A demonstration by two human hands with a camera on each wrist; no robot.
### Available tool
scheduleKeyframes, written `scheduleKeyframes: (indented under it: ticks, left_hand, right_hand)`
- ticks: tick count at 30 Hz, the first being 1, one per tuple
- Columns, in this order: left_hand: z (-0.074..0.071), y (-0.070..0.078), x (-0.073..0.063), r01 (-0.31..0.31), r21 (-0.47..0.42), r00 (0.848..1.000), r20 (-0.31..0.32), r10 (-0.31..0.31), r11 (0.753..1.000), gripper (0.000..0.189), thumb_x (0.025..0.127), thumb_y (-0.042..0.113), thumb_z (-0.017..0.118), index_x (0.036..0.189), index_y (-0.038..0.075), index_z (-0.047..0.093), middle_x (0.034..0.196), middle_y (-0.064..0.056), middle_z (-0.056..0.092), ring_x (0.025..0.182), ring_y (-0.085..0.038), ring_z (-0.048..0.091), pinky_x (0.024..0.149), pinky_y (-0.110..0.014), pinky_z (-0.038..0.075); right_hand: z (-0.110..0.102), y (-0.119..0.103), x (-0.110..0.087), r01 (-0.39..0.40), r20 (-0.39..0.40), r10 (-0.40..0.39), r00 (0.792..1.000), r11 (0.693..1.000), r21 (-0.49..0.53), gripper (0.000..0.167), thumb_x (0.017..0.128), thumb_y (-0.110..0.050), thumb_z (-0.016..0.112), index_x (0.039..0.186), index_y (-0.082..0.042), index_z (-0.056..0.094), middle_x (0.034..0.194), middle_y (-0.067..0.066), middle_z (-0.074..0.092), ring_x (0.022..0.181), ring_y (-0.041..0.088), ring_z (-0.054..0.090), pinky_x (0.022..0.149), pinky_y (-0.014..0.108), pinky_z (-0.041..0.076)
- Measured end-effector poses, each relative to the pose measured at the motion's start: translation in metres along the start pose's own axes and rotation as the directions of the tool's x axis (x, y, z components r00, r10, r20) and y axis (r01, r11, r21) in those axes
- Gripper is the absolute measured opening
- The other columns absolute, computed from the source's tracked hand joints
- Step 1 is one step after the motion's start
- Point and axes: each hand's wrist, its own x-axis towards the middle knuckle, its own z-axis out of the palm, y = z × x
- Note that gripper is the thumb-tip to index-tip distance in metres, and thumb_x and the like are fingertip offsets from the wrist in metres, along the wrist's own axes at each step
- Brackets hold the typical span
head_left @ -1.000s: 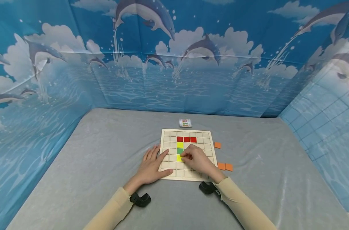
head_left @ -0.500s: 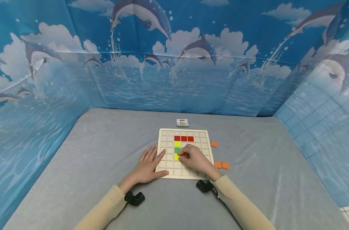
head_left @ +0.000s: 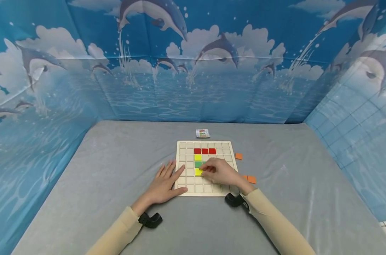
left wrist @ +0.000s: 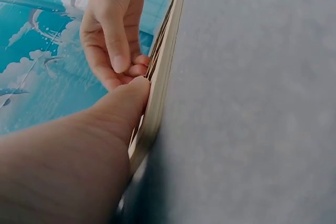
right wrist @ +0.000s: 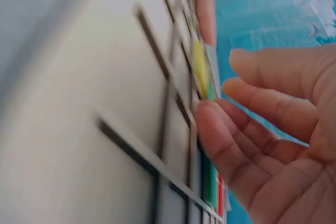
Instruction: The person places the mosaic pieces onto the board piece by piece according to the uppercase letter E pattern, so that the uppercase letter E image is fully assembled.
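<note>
A wooden grid board [head_left: 208, 189] lies on the grey cloth. On it is a row of red tiles [head_left: 205, 151], with a yellow tile [head_left: 197, 157], a green tile [head_left: 197, 164] and another yellow tile [head_left: 197, 171] in a column below. A second green tile [head_left: 204, 163] shows partly behind the fingers of my right hand [head_left: 221, 172]. That hand hovers low, loosely bent fingertips right at the lower yellow tile's edge; no piece shows between them. My left hand [head_left: 162, 186] is spread flat over the board's left edge, its thumb [left wrist: 131, 93] resting on the near rim.
A small pattern card [head_left: 202, 133] lies beyond the board. Loose orange tiles lie to its right: one [head_left: 238, 156] farther back and a pair [head_left: 251, 179] nearer, partly behind my right wrist. A dolphin-print curtain [head_left: 186, 95] stands around the table.
My right hand has shifted slightly right and back from the lower yellow tile, uncovering part of the second green tile. My left hand stays at the board's edge. The head view shifts slightly.
</note>
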Motion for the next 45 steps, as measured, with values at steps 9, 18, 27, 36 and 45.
scheduleKeyframes:
  ticks: [9,18,27,36,45]
  left_hand:
    - [0.001,-0.001,0.000,0.006,-0.022,1.000,-0.025,-0.006,1.000,0.077,0.092,0.059,0.048,0.153,0.019,0.022,0.157,-0.015,0.007,0.143,-0.027,0.001,0.111,-0.046,-0.001]
    - [-0.001,-0.001,0.002,0.006,-0.020,1.000,-0.022,-0.007,1.000,0.076,0.092,0.058,0.049,0.152,0.019,0.023,0.157,-0.015,0.007,0.143,-0.027,0.002,0.111,-0.046,-0.001]
    - [0.002,-0.003,0.000,0.000,-0.014,0.999,-0.034,-0.001,1.000,0.076,0.091,0.060,0.048,0.152,0.021,0.023,0.157,-0.014,0.008,0.143,-0.026,0.001,0.111,-0.046,-0.001]
    - [0.005,-0.003,-0.001,-0.008,-0.020,0.999,-0.054,0.007,1.000,0.076,0.091,0.059,0.049,0.152,0.019,0.025,0.156,-0.015,0.009,0.143,-0.028,0.003,0.110,-0.048,0.000]
    - [0.001,-0.001,-0.001,-0.002,-0.020,0.999,-0.043,0.001,1.000,0.076,0.092,0.059,0.048,0.152,0.019,0.026,0.156,-0.016,0.009,0.143,-0.028,0.004,0.111,-0.049,0.001]
  right_hand:
    - [-0.049,0.017,-0.010,-0.091,-0.119,0.097,0.988,0.995,0.049,0.026,0.093,-0.017,0.064,0.114,-0.001,0.067,0.107,0.008,0.063,0.094,0.023,0.058,0.079,0.038,0.049]
    - [-0.080,0.060,-0.026,-0.308,-0.226,0.282,0.933,0.947,-0.093,0.045,0.094,-0.017,0.062,0.129,0.010,0.052,0.131,0.031,0.045,0.123,0.047,0.038,0.098,0.058,0.032]
    - [-0.077,0.078,-0.030,-0.325,-0.242,0.264,0.934,0.909,-0.261,0.043,0.089,-0.022,0.068,0.118,0.010,0.062,0.111,0.029,0.055,0.104,0.044,0.046,0.088,0.055,0.037]
    - [-0.078,0.081,-0.032,-0.367,-0.235,0.317,0.919,0.906,-0.210,0.028,0.087,-0.019,0.071,0.106,0.002,0.069,0.100,0.016,0.061,0.092,0.033,0.052,0.079,0.049,0.043]
    - [-0.074,0.079,-0.030,-0.362,-0.272,0.314,0.910,0.920,-0.149,0.020,0.083,-0.016,0.075,0.095,-0.004,0.065,0.084,0.007,0.059,0.075,0.023,0.053,0.067,0.039,0.043]
